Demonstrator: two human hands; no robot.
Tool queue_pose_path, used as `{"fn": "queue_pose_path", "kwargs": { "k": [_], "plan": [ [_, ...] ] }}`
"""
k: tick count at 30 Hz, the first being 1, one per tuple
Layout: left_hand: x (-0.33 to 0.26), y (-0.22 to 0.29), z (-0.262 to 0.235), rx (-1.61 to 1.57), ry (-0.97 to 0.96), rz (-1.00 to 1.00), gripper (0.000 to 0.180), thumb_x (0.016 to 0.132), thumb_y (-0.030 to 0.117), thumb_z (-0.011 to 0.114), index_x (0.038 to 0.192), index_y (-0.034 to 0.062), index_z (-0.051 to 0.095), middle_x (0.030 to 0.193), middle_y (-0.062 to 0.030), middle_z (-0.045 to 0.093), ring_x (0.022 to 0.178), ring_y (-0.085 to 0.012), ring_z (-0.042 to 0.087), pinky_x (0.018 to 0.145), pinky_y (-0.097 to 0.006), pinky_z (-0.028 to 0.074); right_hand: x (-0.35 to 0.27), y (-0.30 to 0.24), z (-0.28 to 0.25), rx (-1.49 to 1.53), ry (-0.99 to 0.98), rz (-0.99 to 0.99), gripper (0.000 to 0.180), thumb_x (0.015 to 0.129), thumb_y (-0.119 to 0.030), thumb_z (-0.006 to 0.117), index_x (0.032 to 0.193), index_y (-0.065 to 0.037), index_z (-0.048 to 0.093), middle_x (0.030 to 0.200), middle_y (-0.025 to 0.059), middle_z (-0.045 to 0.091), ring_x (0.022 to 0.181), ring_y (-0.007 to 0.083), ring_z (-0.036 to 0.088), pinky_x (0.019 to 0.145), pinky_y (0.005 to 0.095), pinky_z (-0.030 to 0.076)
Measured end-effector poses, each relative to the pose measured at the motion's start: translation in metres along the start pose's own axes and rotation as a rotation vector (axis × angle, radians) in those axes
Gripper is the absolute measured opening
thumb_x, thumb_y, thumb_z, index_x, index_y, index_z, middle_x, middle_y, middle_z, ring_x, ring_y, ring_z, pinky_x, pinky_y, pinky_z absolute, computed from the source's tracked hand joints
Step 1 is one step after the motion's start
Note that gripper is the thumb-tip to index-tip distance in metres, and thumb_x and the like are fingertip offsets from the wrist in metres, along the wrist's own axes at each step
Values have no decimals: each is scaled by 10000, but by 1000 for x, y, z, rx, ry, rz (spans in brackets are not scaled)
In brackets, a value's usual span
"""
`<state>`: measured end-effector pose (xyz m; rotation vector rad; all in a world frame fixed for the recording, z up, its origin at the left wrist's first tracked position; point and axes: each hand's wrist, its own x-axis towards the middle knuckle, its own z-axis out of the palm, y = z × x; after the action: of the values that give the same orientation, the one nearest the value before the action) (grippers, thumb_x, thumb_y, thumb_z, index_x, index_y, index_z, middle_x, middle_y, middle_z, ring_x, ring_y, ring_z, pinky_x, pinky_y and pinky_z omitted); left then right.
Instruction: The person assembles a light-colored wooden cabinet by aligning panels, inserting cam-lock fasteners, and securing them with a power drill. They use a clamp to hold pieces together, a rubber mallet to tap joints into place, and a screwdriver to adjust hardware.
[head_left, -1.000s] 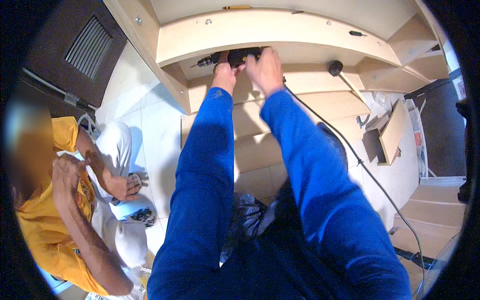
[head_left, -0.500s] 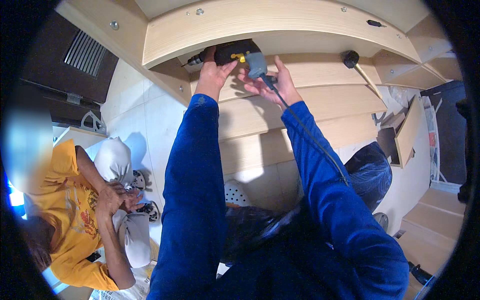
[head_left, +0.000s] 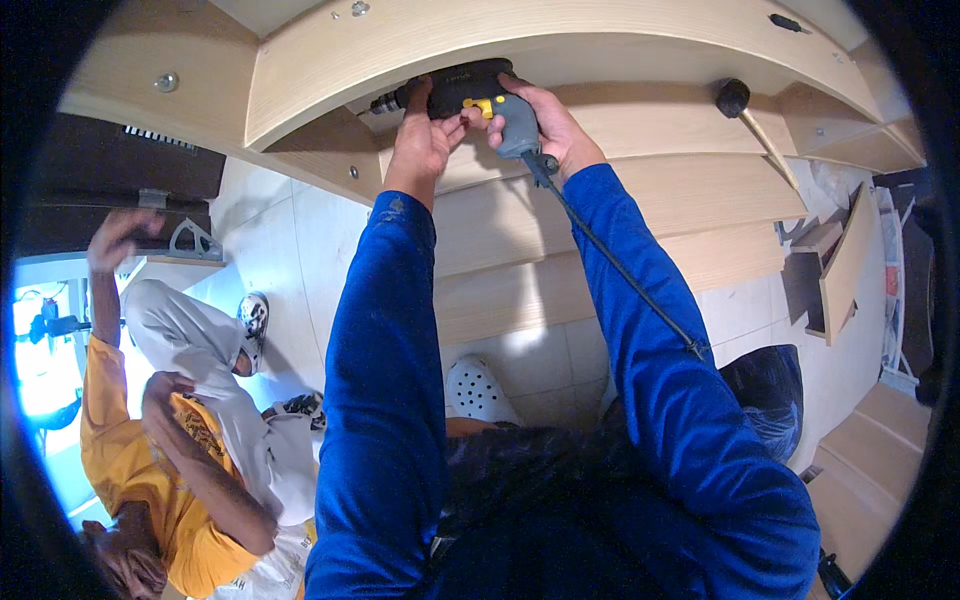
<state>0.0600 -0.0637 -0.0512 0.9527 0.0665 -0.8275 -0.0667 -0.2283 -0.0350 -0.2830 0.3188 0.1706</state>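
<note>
A corded power drill (head_left: 455, 88), black and grey with a yellow trigger, lies level in my two hands below a pale wooden board (head_left: 420, 45). My left hand (head_left: 424, 142) grips the front of its body behind the chuck. Around the grey handle my right hand (head_left: 548, 122) is closed, its fingers near the trigger. The drill's chuck (head_left: 384, 103) points left, toward the upright wooden side panel (head_left: 325, 155); a thin bit is partly visible. From the handle a dark cord (head_left: 610, 258) runs down along my right sleeve.
A mallet (head_left: 733, 98) with a black head rests on the boards at right. A screwdriver (head_left: 788, 22) lies on the upper board. At left sits a person in an orange shirt (head_left: 150, 450), one arm raised. A small wooden box (head_left: 835, 275) stands at far right.
My right hand has closed around the drill handle; before, its fingers were spread beside it. The person at left has leaned back and raised an arm. My view has shifted slightly.
</note>
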Motion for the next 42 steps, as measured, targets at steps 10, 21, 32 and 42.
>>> {"fn": "queue_pose_path", "kwargs": {
  "k": [10, 21, 32, 42],
  "plan": [
    [16, -4, -12, 46, 42, -34, 497, 1009, 444, 636, 1314, 55, 579, 1187, -229, 687, 923, -405, 738, 822, -534, 631, 2, 12, -9, -26, -37, -64, 436, 972, -352, 698, 1150, 10, 533, 997, 229, 684, 619, 238, 638, 580, 413, 569],
    [17, 1, -20, 8, 100, -90, 568, 986, 491, 654, 1281, 9, 596, 1149, -224, 696, 911, -380, 741, 824, -505, 645, 5, 19, 3, -110, 6, -109, 556, 999, -376, 639, 1231, 114, 515, 1003, 238, 704, 664, 251, 696, 633, 425, 635],
    [7, 7, -29, 45, -47, -49, 604, 927, 549, 709, 1290, 80, 597, 1084, -142, 708, 893, -296, 722, 890, -454, 588, 13, 27, 6, -42, 7, -70, 402, 999, -305, 608, 1150, 54, 511, 906, 228, 671, 574, 224, 614, 593, 431, 581],
    [9, 6, -26, 25, -24, -45, 491, 1053, 458, 551, 1288, 29, 590, 1128, -245, 695, 951, -374, 722, 862, -512, 626, 14, 22, 6, -130, 10, -93, 373, 998, -303, 606, 1101, 49, 536, 892, 208, 664, 569, 215, 607, 598, 433, 580]
  ]
}}
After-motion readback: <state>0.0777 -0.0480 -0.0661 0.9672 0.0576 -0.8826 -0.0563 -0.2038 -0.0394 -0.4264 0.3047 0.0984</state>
